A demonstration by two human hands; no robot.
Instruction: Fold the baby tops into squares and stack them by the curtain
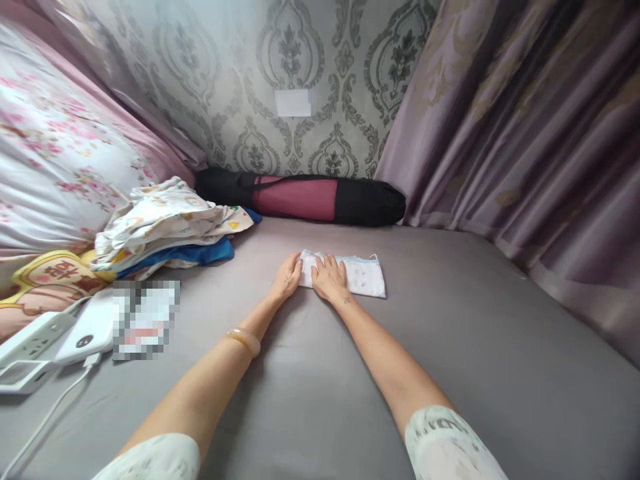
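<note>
A small folded white garment with faint grey prints and light blue edging lies flat on the grey bed sheet. A thin strap loop sticks up at its far right corner. My right hand rests palm down on the garment's left half, fingers spread. At the garment's left edge is my left hand, turned on its side with fingers stretched forward and touching the fabric. A pale bangle circles my left forearm.
Rumpled clothes are piled at left, beside a yellow printed cushion. Nearer lie a white power bank, a power strip, a cable and a blurred-out flat object. A black and maroon long bag lies along the wall; curtains hang right.
</note>
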